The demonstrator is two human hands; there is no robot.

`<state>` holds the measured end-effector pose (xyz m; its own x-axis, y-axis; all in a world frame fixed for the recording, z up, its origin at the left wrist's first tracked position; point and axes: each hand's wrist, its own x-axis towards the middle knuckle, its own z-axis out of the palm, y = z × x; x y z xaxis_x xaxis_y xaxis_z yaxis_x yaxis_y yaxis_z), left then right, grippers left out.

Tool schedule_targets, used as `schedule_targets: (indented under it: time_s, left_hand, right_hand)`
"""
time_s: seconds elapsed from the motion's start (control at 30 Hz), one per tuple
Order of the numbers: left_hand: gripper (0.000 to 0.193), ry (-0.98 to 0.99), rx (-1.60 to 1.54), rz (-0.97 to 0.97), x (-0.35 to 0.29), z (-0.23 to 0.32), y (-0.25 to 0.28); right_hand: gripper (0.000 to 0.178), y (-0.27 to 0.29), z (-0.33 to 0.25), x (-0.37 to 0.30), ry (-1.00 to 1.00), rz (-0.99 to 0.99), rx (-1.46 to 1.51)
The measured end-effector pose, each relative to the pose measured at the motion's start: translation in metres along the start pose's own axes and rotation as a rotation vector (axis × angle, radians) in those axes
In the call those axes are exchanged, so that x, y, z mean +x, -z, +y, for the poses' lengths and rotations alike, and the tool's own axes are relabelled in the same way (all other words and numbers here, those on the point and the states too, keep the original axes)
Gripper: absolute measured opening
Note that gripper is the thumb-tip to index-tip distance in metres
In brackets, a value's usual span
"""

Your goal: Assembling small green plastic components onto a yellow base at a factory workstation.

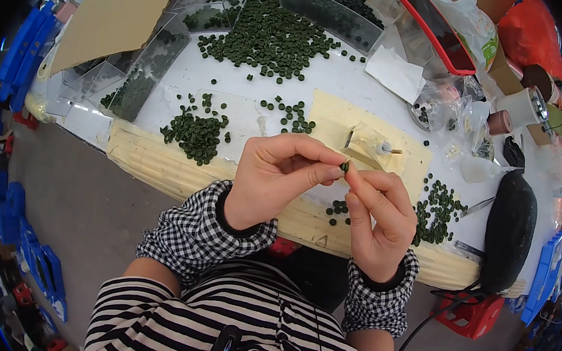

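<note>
Above the table's near edge, my left hand [271,174] pinches a small dark green round piece [345,167] between thumb and forefinger. My right hand [381,222] meets it from the other side, its forefinger tip touching the piece. The right fingers are curled closed, and what may be between its thumb and fingers is hidden. Just beyond the hands stands a small pale block with a metal pin [382,148], on a cream board [331,113]. Loose green pieces lie in a pile [197,133] left of my hands and another pile [438,214] to the right.
A large heap of green pieces [267,35] covers the far table, between clear plastic trays [149,68]. Cardboard [118,7] leans at far left. A red-framed phone [440,32], a white paper [395,73], thread spools [500,122] and a black padded object [511,231] line the right.
</note>
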<state>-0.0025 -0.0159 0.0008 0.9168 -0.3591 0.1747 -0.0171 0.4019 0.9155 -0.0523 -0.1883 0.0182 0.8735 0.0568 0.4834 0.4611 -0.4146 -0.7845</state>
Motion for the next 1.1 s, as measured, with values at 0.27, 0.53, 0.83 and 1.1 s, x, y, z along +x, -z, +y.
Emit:
schedule_targets:
  time_s: [0.27,0.53,0.83,1.1]
  left_hand:
    - [0.019,0.033,-0.022,0.015,0.0011,0.0024,-0.0021]
    - [0.019,0.003,-0.002,-0.009,0.0005,-0.001,0.001]
    - [0.021,-0.042,0.005,-0.012,0.0006,-0.0028,0.0005]
    - [0.021,-0.038,-0.001,-0.004,0.0004,-0.0005,-0.0016]
  right_hand:
    - [0.038,0.001,-0.0012,0.0,0.005,0.017,-0.027]
    - [0.039,-0.0004,-0.0004,-0.0001,0.031,0.034,-0.052]
    - [0.04,-0.0019,0.0032,0.0016,0.131,0.063,-0.128]
    - [0.039,-0.0022,0.0026,0.0019,0.137,0.067,-0.129]
